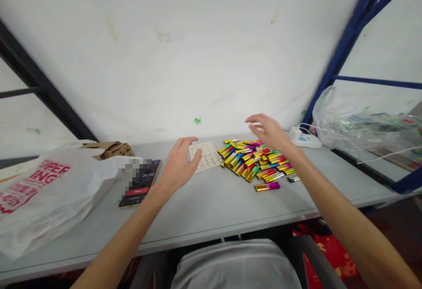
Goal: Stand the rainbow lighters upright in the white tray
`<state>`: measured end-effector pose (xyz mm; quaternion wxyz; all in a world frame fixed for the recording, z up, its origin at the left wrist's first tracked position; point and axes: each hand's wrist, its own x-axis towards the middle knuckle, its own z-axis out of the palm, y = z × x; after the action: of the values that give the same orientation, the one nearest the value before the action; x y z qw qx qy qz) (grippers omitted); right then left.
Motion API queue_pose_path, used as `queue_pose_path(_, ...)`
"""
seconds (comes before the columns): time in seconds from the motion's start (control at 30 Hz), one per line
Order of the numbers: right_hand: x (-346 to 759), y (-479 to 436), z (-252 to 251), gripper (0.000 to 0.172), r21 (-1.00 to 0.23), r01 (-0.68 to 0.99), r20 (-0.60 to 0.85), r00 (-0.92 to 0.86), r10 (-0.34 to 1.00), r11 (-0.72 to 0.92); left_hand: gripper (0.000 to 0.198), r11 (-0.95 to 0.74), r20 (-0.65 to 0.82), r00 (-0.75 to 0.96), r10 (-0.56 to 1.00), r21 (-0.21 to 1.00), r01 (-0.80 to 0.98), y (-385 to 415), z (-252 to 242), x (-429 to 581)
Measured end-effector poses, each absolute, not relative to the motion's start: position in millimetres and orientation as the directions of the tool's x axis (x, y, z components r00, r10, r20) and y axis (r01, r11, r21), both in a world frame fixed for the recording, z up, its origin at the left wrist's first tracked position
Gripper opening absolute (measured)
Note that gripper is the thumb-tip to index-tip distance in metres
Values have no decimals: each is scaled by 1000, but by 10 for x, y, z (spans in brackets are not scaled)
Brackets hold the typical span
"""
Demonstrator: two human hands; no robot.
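A pile of several shiny rainbow-coloured lighters (255, 161) lies on the grey table (211, 205). Left of the pile sits a white tray with a grid of small holes (207, 155). My left hand (180, 163) hovers at the tray's left edge, fingers apart and curved, holding nothing. My right hand (267, 130) is raised over the far side of the pile, fingers spread and empty. One lighter (267, 186) lies apart at the near side of the pile.
A phone showing a timer (140, 183) lies left of my left hand. A white plastic bag with red print (42, 192) and a cardboard box (110, 149) sit at the left. A white power strip (303, 138), clear bags (359, 124) and blue shelving (349, 38) stand at the right.
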<state>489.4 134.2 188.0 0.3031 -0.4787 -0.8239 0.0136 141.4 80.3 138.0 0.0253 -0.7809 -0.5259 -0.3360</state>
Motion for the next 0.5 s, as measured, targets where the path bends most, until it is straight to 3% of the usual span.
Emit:
queue_pose_path(0.13,4568,1781,1666,44,-167,848,272,-451,850,503,68,-362,267,303,915,210,908,1083,1088,1663)
queue_pose_path(0.2,4480,1970,1553,46,-122,887,135,-430,893,445,69,-372,165,345,924,180,910,1167,933,1721)
queue_pose_path(0.3,4466,2107,1450,37,-120,896,48,-425,904,427,67,-402,151,382,912,141,905,1180,828,1710)
queue_pose_path(0.5,4485,2111,1402,33,-123,902,52,-410,911,413,69,-471,166,451,877,108,875,1124,864,1621)
